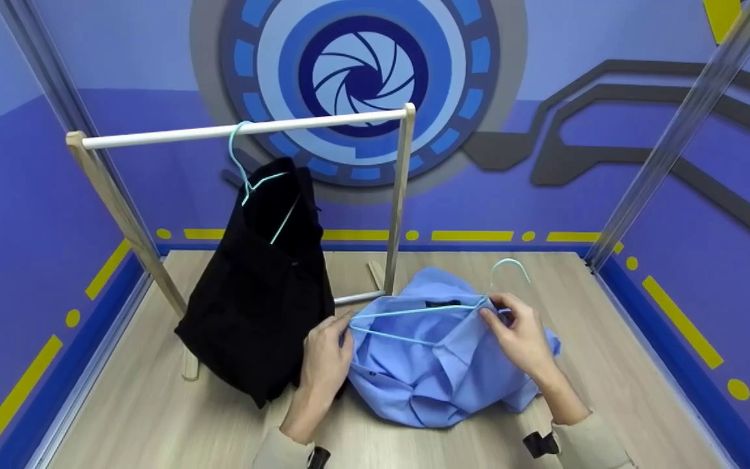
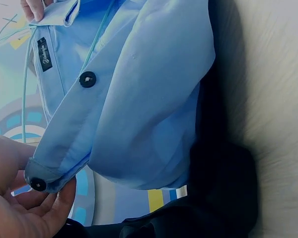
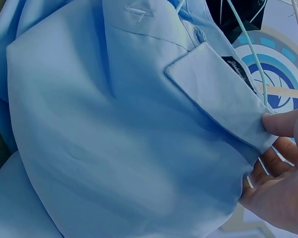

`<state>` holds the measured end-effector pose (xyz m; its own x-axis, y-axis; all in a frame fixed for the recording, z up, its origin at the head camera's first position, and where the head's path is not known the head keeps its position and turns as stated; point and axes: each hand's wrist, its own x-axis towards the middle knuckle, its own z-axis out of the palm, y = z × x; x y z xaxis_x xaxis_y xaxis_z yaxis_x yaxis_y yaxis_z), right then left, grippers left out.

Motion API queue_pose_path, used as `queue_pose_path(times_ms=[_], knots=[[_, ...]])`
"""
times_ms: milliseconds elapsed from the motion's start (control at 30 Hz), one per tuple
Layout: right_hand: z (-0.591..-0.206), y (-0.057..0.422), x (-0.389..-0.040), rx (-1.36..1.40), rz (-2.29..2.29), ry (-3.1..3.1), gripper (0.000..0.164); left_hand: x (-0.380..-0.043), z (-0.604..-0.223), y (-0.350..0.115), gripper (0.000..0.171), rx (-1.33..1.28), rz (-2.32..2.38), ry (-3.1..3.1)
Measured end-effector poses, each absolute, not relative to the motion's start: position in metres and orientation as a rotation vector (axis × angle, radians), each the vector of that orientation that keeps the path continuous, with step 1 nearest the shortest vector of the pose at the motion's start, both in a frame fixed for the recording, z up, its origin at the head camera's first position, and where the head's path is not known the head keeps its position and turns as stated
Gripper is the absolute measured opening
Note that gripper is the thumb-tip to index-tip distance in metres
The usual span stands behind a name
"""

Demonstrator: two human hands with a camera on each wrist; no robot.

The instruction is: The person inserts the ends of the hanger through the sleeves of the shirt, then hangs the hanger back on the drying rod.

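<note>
A light blue shirt (image 1: 407, 378) with dark buttons lies bunched on the table, its label (image 2: 44, 54) showing inside the neck opening. A mint-green wire hanger (image 1: 414, 311) sits partly inside that opening, its hook pointing up to the right. My left hand (image 1: 327, 355) pinches the shirt's buttoned edge beside the hanger's left end; the left wrist view shows thumb and fingers around the cloth near a button (image 2: 38, 184). On the other side my right hand (image 1: 519, 335) pinches the collar edge near the hanger's neck. Its fingertips are partly behind the cloth (image 3: 233, 114).
Left of the shirt, a black garment (image 1: 251, 312) hangs by another mint hanger (image 1: 237, 153) from the white rail (image 1: 173, 135) of a wooden rack. Its lower part reaches the table (image 1: 609, 365). Blue printed walls and metal corner posts (image 1: 668, 130) enclose the table.
</note>
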<state>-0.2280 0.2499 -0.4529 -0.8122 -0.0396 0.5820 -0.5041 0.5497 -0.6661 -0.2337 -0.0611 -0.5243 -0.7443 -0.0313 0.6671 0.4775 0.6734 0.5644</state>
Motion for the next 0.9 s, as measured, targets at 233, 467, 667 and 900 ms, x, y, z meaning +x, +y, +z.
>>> queue_pose_path(times_ms=[233,467,667,900], knots=[[-0.446,0.247,-0.223,0.483,1.194,-2.267,0.012,-0.235,-0.526,-0.061,0.026,-0.357,-0.978,-2.233],[-0.468,0.261,-0.239,0.577,1.178,-2.241,0.017,-0.235,-0.523,-0.064,0.025,-0.363,-0.976,-2.25],[-0.477,0.273,-0.246,0.629,1.186,-2.274,0.017,-0.235,-0.518,-0.067,0.018,-0.335,-0.991,-2.256],[-0.477,0.276,-0.246,0.651,1.158,-2.298,0.012,-0.237,-0.514,-0.07,0.021,-0.331,-0.989,-2.244]])
